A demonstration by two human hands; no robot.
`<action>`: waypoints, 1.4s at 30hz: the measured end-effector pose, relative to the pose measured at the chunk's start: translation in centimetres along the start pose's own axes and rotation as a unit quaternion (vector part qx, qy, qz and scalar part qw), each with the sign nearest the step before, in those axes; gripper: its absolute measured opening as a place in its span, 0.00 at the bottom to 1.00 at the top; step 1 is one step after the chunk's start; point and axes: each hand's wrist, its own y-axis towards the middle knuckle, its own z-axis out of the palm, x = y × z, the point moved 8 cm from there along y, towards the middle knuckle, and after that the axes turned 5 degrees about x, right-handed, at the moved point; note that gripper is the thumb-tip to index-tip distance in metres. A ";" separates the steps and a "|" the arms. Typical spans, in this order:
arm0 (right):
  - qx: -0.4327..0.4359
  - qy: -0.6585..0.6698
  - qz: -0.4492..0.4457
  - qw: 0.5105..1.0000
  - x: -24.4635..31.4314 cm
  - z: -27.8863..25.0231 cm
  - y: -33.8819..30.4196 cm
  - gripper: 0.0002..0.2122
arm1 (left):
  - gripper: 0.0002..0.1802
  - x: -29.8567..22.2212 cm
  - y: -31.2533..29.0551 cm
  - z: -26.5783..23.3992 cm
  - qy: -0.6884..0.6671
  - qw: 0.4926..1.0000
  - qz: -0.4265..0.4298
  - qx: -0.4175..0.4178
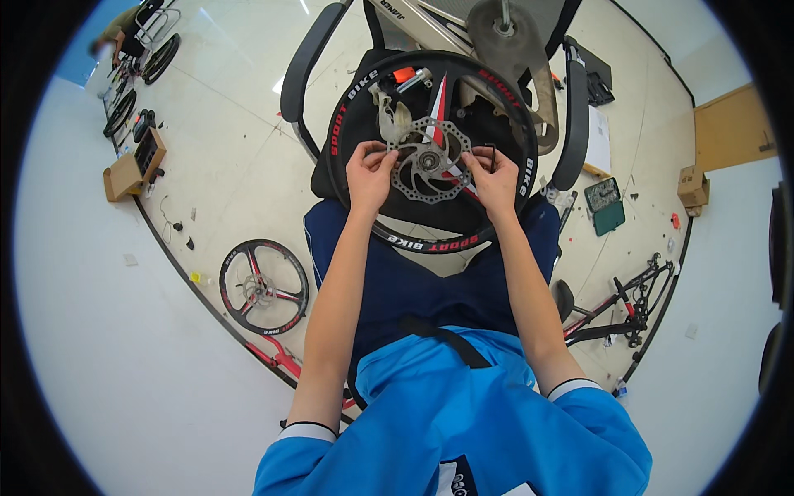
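A silver brake disc (451,186) with a wavy, holed rim lies at the hub of a black bicycle wheel (529,116), which has red and white spokes. My left hand (368,175) is closed, thumb and fingertips pinching the disc's left edge. On the opposite edge my right hand (495,180) is closed the same way. A thin black L-shaped hex key (493,152) sticks up from the right fingers. Whether the disc touches the hub all round cannot be seen.
An office chair with black armrests (308,62) supports the wheel before my knees. A clear plastic bag (395,124) and a small orange part (404,75) rest inside the wheel. Another wheel (265,287) lies left, a bicycle frame (624,307) right. A person (128,33) is at far left.
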 end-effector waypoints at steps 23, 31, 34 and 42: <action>0.062 -0.003 0.018 0.998 0.7 0.0 -0.1 0.09 | 0.14 0.6 -0.2 -0.5 0.020 0.999 0.021 -0.016; 0.065 -0.001 0.015 0.998 0.9 0.2 0.2 0.09 | 0.15 1.1 -0.3 -0.7 0.024 0.999 0.008 -0.026; 0.073 -0.008 0.028 0.997 0.8 0.2 0.2 0.09 | 0.15 1.4 -0.2 -0.8 0.030 0.999 -0.001 -0.024; 0.081 -0.036 0.040 0.995 1.1 0.1 -0.1 0.10 | 0.15 1.5 -0.7 -0.3 -0.011 0.999 -0.018 -0.025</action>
